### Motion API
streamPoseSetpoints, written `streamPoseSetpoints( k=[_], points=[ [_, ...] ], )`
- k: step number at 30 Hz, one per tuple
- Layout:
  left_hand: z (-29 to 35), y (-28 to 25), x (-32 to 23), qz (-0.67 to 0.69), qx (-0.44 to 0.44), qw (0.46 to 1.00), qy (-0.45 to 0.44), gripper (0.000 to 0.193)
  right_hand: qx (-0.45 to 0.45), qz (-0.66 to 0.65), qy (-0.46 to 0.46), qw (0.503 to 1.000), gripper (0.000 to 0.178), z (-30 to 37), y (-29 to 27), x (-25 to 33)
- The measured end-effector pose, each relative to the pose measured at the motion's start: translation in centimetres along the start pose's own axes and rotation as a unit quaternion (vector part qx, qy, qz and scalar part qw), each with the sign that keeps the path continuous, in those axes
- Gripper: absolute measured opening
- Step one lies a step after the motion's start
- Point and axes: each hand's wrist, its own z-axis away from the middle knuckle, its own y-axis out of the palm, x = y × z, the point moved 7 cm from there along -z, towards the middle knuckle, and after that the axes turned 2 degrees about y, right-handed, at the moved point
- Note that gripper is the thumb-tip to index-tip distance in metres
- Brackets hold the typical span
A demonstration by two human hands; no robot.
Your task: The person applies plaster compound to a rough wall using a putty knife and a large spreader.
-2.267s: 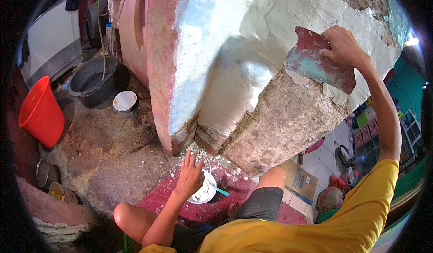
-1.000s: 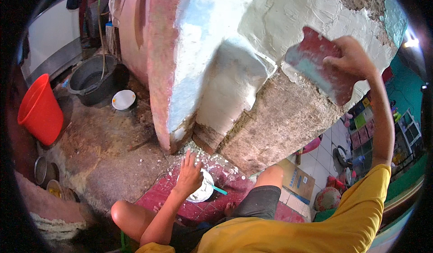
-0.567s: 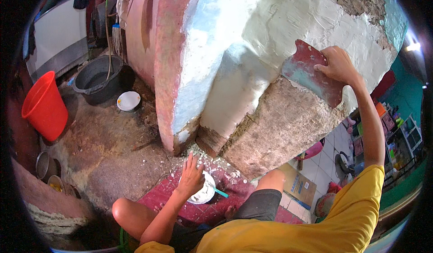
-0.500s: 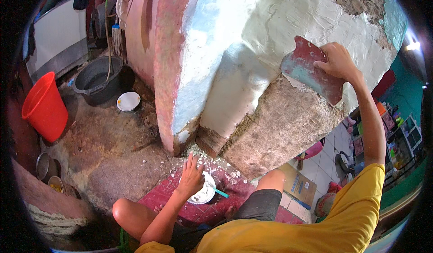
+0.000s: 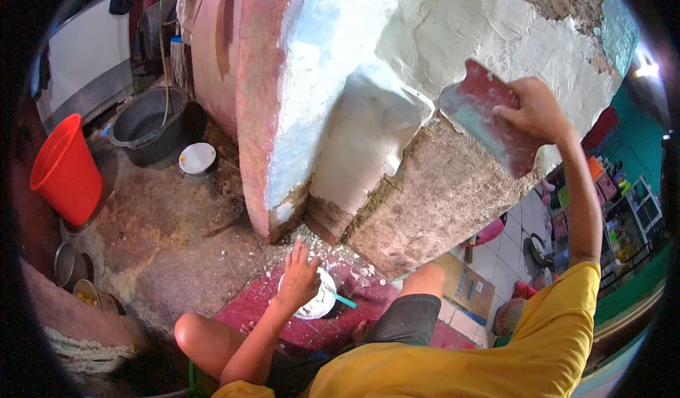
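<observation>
My right hand [image 5: 536, 111] is closed round a wide, worn maroon plastering spreader [image 5: 483, 104], which lies against the wall. Wet white plaster [image 5: 489, 26] coats the wall above it, with uneven ridges. Below the spreader's edge is bare, rough masonry [image 5: 432, 185]. A bead of white paste [image 5: 423, 104] stands out along the corner beside the spreader's left end. My left hand [image 5: 300, 282] hovers with fingers spread, empty, over a white bowl [image 5: 316, 314] of white paste. From that bowl sticks out a teal handle [image 5: 346, 301]; its other end is hidden in the paste.
White crumbs [image 5: 365, 274] litter the red floor mat [image 5: 248, 306] by the wall's foot. To the left stand a red bucket [image 5: 66, 167], a dark basin [image 5: 145, 143] and a white dish [image 5: 197, 158]. A flattened cardboard box [image 5: 464, 292] lies at right, near crowded shelves [image 5: 637, 206].
The spreader has shifted slightly downward and its face has tilted, with a raised bead of paste now showing at its left end. My left hand keeps almost the same place.
</observation>
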Motion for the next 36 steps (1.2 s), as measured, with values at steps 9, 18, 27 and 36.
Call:
streamPoseSetpoints(
  k=[9, 18, 27, 36],
  points=[
    [0.5, 0.0, 0.5, 0.014, -0.005, 1.0, -0.011, 0.032, -0.061, 0.069, 0.082, 0.992, 0.029, 2.2, -0.8, -2.5],
    [0.6, 0.1, 0.3, -0.002, -0.001, 1.0, -0.012, 0.032, -0.013, -0.078, 0.126, 0.989, 0.033, 3.0, -3.5, -0.8],
    [0.8, 0.0, 0.5, 0.006, 0.001, 1.0, -0.018, 0.03, -0.065, 0.025, 0.136, 0.988, 0.032, 2.9, -1.0, -2.9],
    [0.3, -0.4, -0.1, 0.003, -0.004, 1.0, -0.003, 0.033, -0.054, -0.081, 0.08, 0.992, 0.032, 3.2, 0.0, -0.5]
  ],
)
